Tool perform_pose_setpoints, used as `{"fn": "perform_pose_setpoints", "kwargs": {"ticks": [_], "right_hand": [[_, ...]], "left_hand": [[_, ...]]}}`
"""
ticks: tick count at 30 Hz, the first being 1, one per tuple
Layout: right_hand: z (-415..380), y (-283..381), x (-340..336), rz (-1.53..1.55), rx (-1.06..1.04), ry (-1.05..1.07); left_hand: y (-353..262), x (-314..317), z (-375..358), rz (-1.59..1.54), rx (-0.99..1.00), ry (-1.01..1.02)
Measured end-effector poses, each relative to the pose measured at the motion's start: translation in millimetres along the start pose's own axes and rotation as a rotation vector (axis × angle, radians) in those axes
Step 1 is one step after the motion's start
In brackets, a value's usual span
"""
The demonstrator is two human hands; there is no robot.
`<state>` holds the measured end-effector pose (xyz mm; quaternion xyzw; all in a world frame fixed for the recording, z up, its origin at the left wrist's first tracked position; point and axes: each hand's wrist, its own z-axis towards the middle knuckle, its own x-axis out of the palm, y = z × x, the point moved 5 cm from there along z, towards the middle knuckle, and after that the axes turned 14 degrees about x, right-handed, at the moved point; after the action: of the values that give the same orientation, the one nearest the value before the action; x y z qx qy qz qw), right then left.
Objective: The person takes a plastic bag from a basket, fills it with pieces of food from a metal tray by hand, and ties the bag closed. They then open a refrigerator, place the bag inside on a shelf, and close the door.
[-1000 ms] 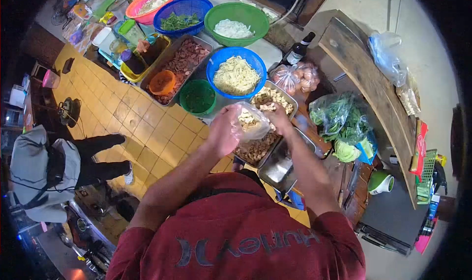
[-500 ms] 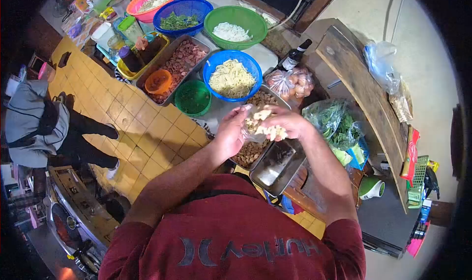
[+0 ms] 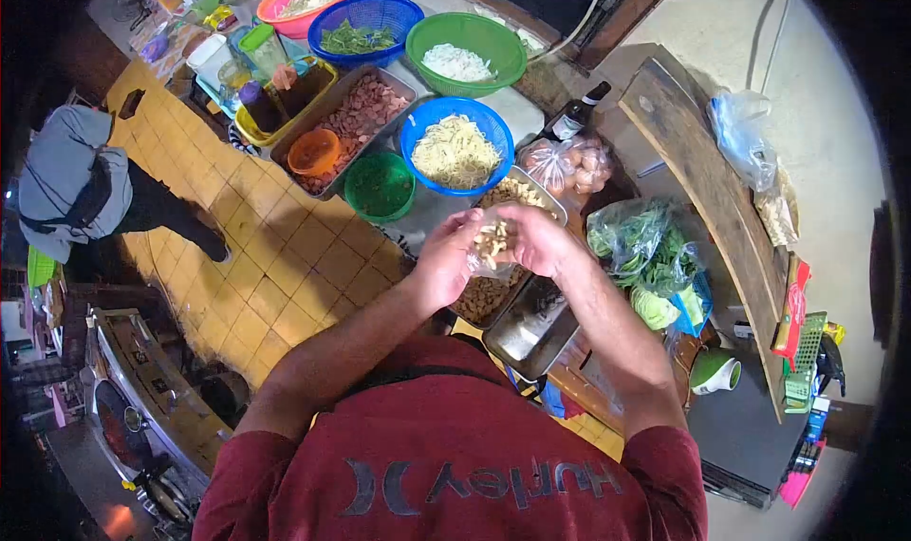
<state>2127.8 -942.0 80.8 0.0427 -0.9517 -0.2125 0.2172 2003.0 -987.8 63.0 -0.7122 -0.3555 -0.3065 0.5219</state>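
Fingers of the left hand (image 3: 446,264) are curled round a small, clear plastic bag (image 3: 482,264), right here at the centre of the frame, with pale, chunky food pieces (image 3: 492,241) showing inside. Over on its right side, the fingers of the right hand (image 3: 543,242) are bent in close at the bag's upper edge; whether they're pinching plastic or food, I can't tell.

Just under the hands, pale cut chunks (image 3: 512,192) show above and browner pieces (image 3: 479,301) below; the hands hide whether one tray carries both. Beside the browner ones sits a shiny rectangular metal tray (image 3: 525,340).

Moving up the frame, it's a blue plastic basket (image 3: 409,154) heaped with pale yellow noodles (image 3: 455,150), and a dark green plastic tub (image 3: 380,207) just lower left of it. Further left, a long metal tray (image 3: 410,91) holds pinkish slices (image 3: 368,109) and a round orange bowl (image 3: 314,152). A wide green colander (image 3: 515,64) of white shreds (image 3: 458,64) is up at top centre.

Right of the hands, we've got leafy greens in clear plastic (image 3: 645,247), with a dark glass bottle (image 3: 574,116) above. Far left, another person in a grey top (image 3: 71,176) is on the yellow-tiled floor (image 3: 251,285).
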Motion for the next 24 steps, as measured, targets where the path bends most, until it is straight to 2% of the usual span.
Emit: {"fn": "perform_pose_setpoints", "kwargs": {"ticks": [1,4,5,6,8,10,11,12,15,16,18,22,24], "right_hand": [[-10.8,1.8,6.2,-0.046,-0.023,0.023],[-23.4,6.3,-2.6,-0.021,-0.134,0.031],[-27.8,12.9,-10.1,-0.025,-0.184,0.0],[-35.1,18.1,-15.2,-0.029,-0.234,-0.031],[-38.2,17.6,-36.6,0.016,-0.315,-0.099],[-7.7,1.9,-83.8,-0.511,-0.259,-0.558],[-2.6,-10.0,-78.2,-1.016,-0.333,-0.77],[36.3,-39.8,-95.6,-1.01,-0.324,-0.68],[92.6,-95.7,-79.6,-1.586,-0.1,-0.784],[91.6,-100.4,-63.4,-1.637,-0.084,-0.828],[75.1,-99.8,-45.6,-1.555,-0.186,-0.95],[82.9,-107.5,-51.5,-1.377,-0.293,-0.88],[98.0,-109.5,-58.7,-1.587,-0.34,-0.966]], "left_hand": [[-19.8,24.9,-12.0,-0.041,-0.027,0.193],[-8.5,2.1,-5.5,0.093,-0.085,0.09],[-6.3,1.4,-2.2,0.051,-0.103,0.219],[-3.2,-7.1,1.8,0.053,-0.111,0.219],[-1.8,-28.0,11.3,0.082,-0.093,0.008],[-13.1,-21.0,11.5,0.12,-0.076,-0.037],[-18.8,-19.3,11.7,0.131,-0.046,-0.075],[-23.0,-19.7,12.8,0.142,-0.016,-0.113],[-31.8,-27.4,20.8,0.207,0.013,-0.17],[-37.4,-29.6,20.9,0.206,0.053,-0.212],[-42.4,-36.1,18.6,0.21,0.041,-0.235],[-47.1,-40.4,14.9,0.192,0.036,-0.251],[-48.2,-38.7,10.3,0.191,0.043,-0.248]]}}
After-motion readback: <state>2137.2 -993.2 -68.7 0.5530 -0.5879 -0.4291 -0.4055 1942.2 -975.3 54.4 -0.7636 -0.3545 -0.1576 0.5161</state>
